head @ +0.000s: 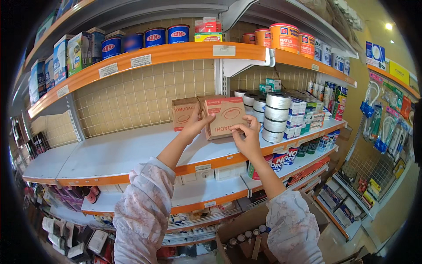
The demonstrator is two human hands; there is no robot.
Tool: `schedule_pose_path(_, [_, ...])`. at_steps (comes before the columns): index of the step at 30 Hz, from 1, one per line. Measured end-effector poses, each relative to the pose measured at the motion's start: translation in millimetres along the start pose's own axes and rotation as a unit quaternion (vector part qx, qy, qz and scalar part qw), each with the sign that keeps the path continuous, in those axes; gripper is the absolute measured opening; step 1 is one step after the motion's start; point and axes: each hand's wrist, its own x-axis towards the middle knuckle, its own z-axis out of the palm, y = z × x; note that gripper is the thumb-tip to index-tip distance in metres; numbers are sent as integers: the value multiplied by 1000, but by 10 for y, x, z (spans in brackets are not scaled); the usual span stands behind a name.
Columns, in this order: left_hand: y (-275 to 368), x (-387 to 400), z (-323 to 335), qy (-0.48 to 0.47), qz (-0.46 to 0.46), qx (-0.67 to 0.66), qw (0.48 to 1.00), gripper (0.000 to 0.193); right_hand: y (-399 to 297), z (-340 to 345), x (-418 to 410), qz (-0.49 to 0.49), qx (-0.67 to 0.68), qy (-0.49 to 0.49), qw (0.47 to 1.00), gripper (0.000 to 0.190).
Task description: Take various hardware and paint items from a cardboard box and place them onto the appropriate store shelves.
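Note:
A brown cardboard box with red print (224, 117) stands at the front of the white shelf, its lettering upside down. My left hand (194, 125) lies against its left side, thumb on the front face, fingers between it and a similar box (184, 114) on the left. My right hand (246, 135) touches the lower right part of the front face with bent fingers; whether it grips is unclear. Another cardboard box (211, 97) shows partly behind. Just right of my right hand rise stacked white spools (275, 115).
Above runs an orange shelf edge (184, 52) carrying blue cans (178, 34) and orange paint tubs (285, 38). Small boxes (296, 114) stand right of the spools. Below, an open carton (227, 231) holds several cans. A metal bracket (245, 64) juts out above the spools.

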Motion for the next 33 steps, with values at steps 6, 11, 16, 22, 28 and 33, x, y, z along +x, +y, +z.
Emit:
schedule_pose_path(6, [63, -133, 126, -49, 57, -88, 993, 79, -105, -171, -30, 21, 116, -79, 990, 50])
schedule_pose_path(11, [2, -483, 288, 84, 40, -126, 988, 62, -137, -63, 191, 91, 184, 0, 979, 54])
schedule_pose_path(16, [-181, -722, 268, 197, 3, -43, 979, 59, -105, 280, 534, -20, 67, 51, 996, 41])
schedule_pose_path(22, [-37, -876, -194, 78, 55, 54, 994, 74, -271, 323, 697, 86, 83, -181, 976, 27])
schedule_pose_path(28, [-133, -942, -141, 78, -9, 1, 997, 68, -457, 387, 720, -139, 113, -228, 957, 26])
schedule_pose_path(33, [-181, -877, -488, 154, 133, 370, 907, 61, -574, 443, 739, -175, 88, -272, 942, 25])
